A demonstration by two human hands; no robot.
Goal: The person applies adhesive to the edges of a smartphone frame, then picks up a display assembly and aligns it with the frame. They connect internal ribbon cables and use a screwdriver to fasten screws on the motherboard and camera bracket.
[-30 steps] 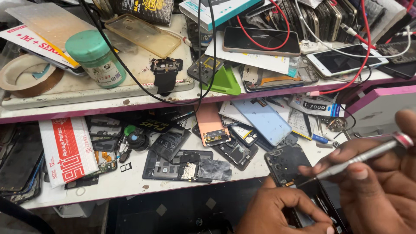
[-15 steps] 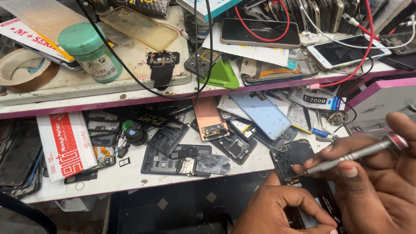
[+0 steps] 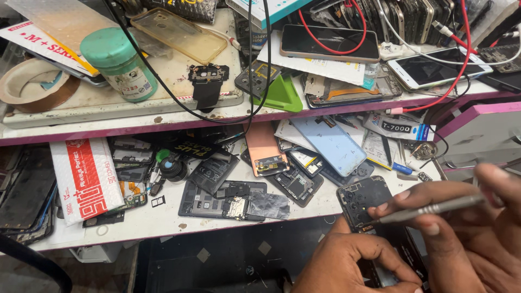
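Note:
My right hand grips a thin metal screwdriver at the lower right, its tip touching the upper part of an opened black phone. My left hand holds that phone from below at the frame's bottom edge, fingers curled around its lower half. The phone's back is off and dark inner parts show near the camera end. The lower part of the phone is hidden by my hands.
The white lower shelf carries several dismantled phones, a salmon back cover, a light blue cover and a red-and-white packet. The upper shelf holds a green-lidded jar, a green stand, phones and red cables.
The view has shifted slightly. My right hand with the screwdriver moved down and left, bringing the tip onto the black phone; my left hand stays on the phone.

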